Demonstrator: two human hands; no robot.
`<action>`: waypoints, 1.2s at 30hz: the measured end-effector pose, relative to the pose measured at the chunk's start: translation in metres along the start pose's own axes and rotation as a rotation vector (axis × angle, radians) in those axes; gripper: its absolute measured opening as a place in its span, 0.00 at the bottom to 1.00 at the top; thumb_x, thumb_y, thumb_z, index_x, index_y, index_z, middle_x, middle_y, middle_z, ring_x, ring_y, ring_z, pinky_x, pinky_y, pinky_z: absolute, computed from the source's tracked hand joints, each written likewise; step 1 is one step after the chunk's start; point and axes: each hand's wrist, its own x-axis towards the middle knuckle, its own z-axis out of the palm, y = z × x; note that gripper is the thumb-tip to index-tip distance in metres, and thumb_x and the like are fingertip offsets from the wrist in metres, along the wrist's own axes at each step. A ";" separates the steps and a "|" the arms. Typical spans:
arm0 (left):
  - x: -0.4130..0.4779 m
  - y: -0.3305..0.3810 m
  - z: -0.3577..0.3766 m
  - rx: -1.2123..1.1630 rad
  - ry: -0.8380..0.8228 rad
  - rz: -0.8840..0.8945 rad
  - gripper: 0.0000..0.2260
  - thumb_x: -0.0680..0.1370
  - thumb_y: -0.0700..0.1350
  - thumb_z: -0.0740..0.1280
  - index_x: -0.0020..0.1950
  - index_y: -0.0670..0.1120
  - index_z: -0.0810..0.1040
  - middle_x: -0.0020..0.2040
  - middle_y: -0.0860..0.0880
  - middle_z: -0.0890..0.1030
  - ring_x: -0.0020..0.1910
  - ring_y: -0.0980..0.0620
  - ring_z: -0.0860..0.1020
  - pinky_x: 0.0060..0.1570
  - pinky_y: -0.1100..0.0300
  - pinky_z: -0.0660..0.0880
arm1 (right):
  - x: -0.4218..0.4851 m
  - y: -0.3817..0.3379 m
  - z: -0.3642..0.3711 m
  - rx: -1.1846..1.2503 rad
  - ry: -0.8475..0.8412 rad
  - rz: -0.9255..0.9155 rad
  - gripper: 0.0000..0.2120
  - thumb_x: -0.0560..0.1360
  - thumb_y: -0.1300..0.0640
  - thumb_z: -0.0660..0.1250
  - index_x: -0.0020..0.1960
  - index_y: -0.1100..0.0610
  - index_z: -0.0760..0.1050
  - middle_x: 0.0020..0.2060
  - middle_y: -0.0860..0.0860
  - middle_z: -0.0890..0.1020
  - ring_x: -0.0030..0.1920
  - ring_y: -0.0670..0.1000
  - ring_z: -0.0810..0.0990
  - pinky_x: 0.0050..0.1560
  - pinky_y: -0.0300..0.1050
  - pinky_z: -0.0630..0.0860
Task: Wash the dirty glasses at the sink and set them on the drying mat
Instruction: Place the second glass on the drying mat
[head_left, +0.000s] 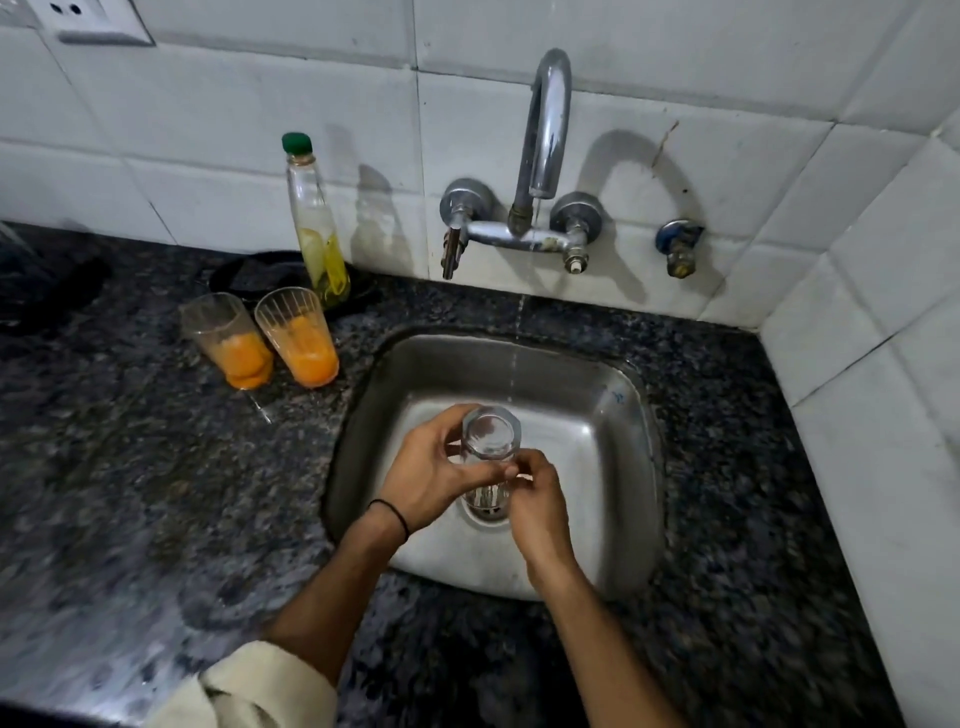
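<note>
Evidently rinsing: left hand (427, 470) wraps the glass (491, 435), right hand (537, 496) pinches its side. Next, I'd judge, into the trickle (514, 364) at twelve o'clock; dirty glasses (298, 338) wait at ten.

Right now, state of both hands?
Left hand: grips the glass over the sink.
Right hand: fingers curled on the same glass.

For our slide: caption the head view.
Left hand and right hand hold a clear glass over the sink, dirty glasses beside.
</note>
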 end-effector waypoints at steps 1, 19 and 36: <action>-0.001 0.001 0.000 0.007 -0.008 0.001 0.24 0.65 0.48 0.82 0.58 0.49 0.80 0.51 0.53 0.84 0.52 0.56 0.82 0.56 0.57 0.78 | -0.001 0.003 -0.003 -0.054 -0.052 -0.085 0.15 0.77 0.64 0.61 0.58 0.49 0.74 0.58 0.48 0.75 0.54 0.45 0.78 0.50 0.41 0.77; -0.022 0.014 -0.117 -0.167 0.256 0.063 0.20 0.75 0.51 0.72 0.66 0.53 0.77 0.58 0.52 0.82 0.58 0.54 0.80 0.57 0.59 0.76 | -0.012 -0.055 0.068 0.025 -0.078 -0.399 0.24 0.64 0.48 0.82 0.57 0.45 0.77 0.52 0.43 0.83 0.53 0.41 0.79 0.53 0.38 0.76; -0.013 -0.129 -0.432 0.008 0.744 -0.150 0.10 0.78 0.38 0.68 0.53 0.52 0.82 0.47 0.53 0.85 0.47 0.54 0.82 0.48 0.63 0.78 | 0.010 -0.230 0.388 0.200 -0.433 -0.452 0.16 0.69 0.62 0.79 0.55 0.62 0.79 0.34 0.38 0.83 0.37 0.35 0.81 0.40 0.29 0.74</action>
